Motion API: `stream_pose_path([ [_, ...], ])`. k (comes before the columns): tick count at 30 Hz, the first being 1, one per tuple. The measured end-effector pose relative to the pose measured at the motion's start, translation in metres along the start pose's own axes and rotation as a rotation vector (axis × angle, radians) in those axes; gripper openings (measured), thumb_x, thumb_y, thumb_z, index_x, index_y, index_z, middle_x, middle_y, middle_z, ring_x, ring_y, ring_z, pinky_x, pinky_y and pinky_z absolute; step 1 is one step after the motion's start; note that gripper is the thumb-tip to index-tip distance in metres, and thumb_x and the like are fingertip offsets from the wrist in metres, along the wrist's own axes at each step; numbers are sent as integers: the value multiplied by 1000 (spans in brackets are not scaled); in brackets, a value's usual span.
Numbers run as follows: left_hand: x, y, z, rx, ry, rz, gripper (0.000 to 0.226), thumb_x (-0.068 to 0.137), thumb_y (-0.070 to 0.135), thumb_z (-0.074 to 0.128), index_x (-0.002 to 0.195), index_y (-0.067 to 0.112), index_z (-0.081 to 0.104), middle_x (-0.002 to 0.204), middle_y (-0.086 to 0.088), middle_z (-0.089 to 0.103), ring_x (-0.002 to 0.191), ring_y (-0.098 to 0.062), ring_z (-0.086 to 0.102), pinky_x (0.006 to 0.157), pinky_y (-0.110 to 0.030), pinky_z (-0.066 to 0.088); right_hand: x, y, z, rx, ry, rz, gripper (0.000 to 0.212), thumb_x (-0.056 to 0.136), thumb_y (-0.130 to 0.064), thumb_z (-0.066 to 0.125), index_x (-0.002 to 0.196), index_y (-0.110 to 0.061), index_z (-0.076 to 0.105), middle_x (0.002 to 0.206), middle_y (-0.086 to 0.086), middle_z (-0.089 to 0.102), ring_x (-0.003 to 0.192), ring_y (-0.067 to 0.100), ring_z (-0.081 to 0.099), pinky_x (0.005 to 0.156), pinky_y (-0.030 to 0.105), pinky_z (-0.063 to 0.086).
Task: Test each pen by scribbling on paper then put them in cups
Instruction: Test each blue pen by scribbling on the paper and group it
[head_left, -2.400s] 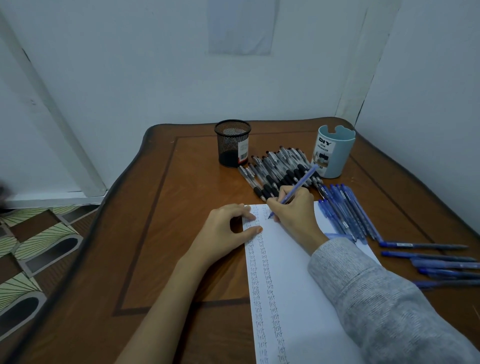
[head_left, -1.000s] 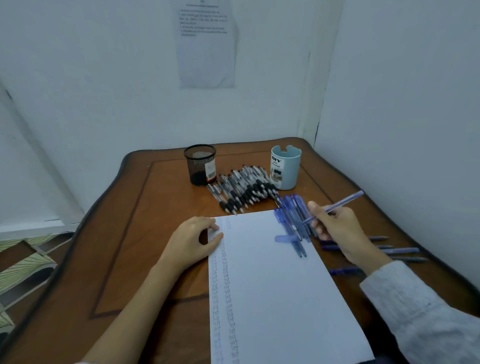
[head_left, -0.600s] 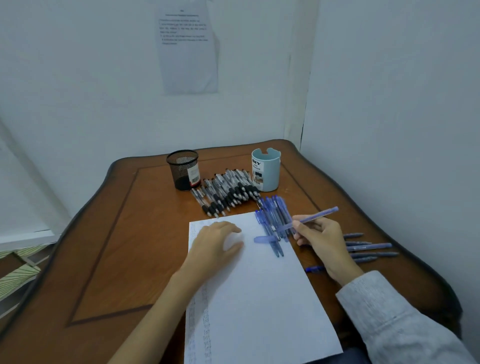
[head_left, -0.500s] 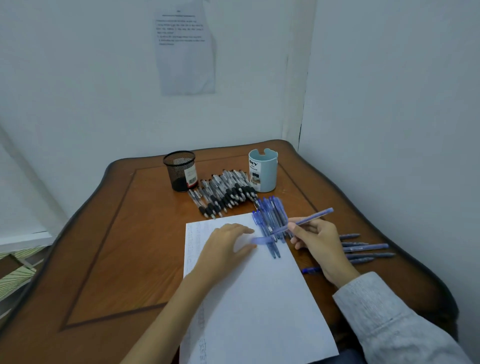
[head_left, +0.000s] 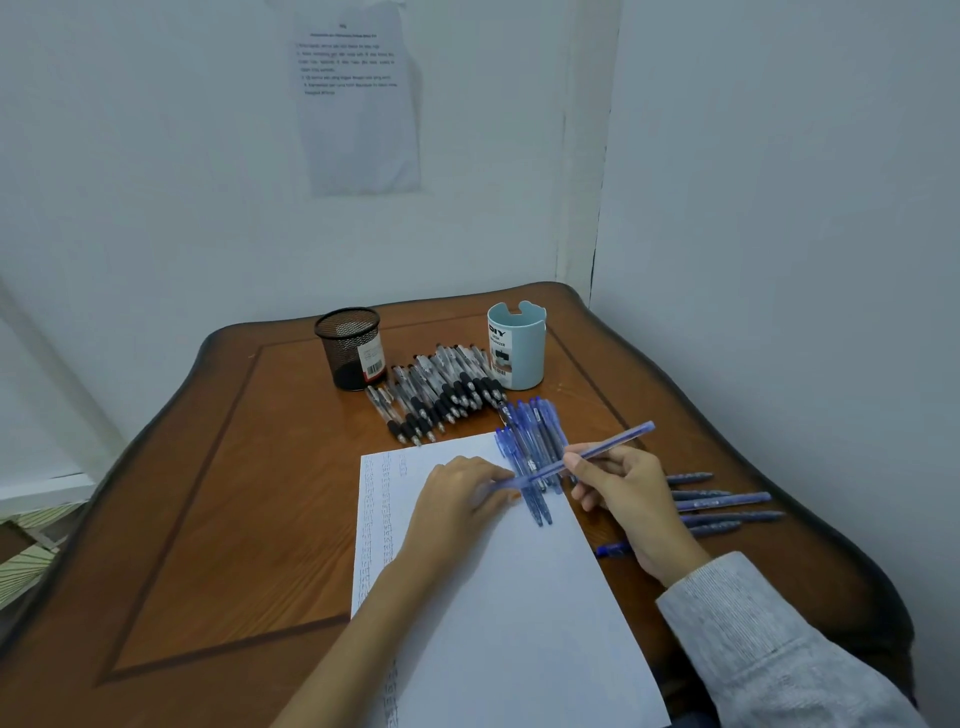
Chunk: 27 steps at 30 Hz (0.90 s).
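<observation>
My right hand (head_left: 623, 493) grips a blue pen (head_left: 615, 441) above the right edge of the white paper (head_left: 498, 597), its tip pointing left. My left hand (head_left: 457, 504) lies on the paper, and its fingertips pinch a blurred blue pen cap (head_left: 540, 474) that lies in line with the pen's tip. Scribble columns run down the paper's left side. A black mesh cup (head_left: 347, 345) and a light blue cup (head_left: 519, 345) stand at the back of the table.
A row of black pens (head_left: 441, 395) lies between the cups. A bunch of blue pens (head_left: 530, 431) overlaps the paper's top right corner. Several more blue pens (head_left: 722, 501) lie right of my right hand. The wooden table (head_left: 208, 467) stands in a wall corner.
My right hand stopped scribbling and lifted the pen off to the right. My left hand slid right across the paper to the blue cap. The view tilted up and back.
</observation>
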<state>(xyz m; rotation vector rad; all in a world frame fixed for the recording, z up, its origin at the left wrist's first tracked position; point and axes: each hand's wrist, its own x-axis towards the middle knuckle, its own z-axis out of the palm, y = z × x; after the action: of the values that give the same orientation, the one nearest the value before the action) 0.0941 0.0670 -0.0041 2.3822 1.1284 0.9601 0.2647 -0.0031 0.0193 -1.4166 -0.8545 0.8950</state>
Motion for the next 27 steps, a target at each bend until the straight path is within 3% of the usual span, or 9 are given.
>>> stream_pose_path([
  [6, 3, 2, -6, -159, 5, 117, 15, 88, 24, 66, 99, 17, 72, 89, 7, 67, 84, -4, 56, 71, -12, 41, -9, -7, 4, 6, -76, -76, 10, 84, -11, 69, 92, -16, 72, 60, 1, 67, 51, 6, 57, 57, 15, 51],
  [12, -2, 9, -10, -159, 69, 165, 28, 90, 28, 55, 101, 9, 72, 88, -1, 67, 81, -7, 55, 70, -14, 43, -13, -14, 5, 57, -108, -125, 9, 77, -13, 73, 85, -18, 74, 69, 2, 73, 61, 11, 66, 61, 15, 54],
  [16, -7, 7, -10, -100, 93, 166, 24, 89, 19, 55, 102, 6, 72, 89, -3, 66, 82, -8, 53, 70, -10, 39, -15, -12, 10, 68, -150, -149, 15, 72, -16, 73, 87, -12, 73, 65, 0, 72, 58, 11, 67, 60, 13, 52],
  [20, -7, 3, -13, -60, 47, 192, 23, 90, 17, 55, 104, 7, 71, 91, -3, 66, 83, -11, 54, 71, -8, 39, -13, -8, 10, 70, -158, -132, 19, 65, -26, 73, 83, -19, 72, 67, -2, 73, 60, 11, 68, 59, 14, 52],
  [24, 0, -4, -22, -112, 28, 186, 16, 90, 17, 62, 102, 13, 72, 91, 3, 66, 85, -7, 54, 74, -16, 42, -7, -13, -1, -44, -252, -135, 21, 72, -24, 73, 92, -17, 75, 77, -1, 74, 64, 12, 66, 61, 16, 53],
  [27, 3, -16, -29, -131, 77, 149, 14, 86, 17, 66, 98, 15, 74, 90, 8, 66, 85, -3, 55, 73, -11, 42, -1, -17, -17, -65, -210, -147, 14, 77, -15, 74, 91, -15, 76, 75, 1, 73, 61, 12, 63, 60, 18, 53],
])
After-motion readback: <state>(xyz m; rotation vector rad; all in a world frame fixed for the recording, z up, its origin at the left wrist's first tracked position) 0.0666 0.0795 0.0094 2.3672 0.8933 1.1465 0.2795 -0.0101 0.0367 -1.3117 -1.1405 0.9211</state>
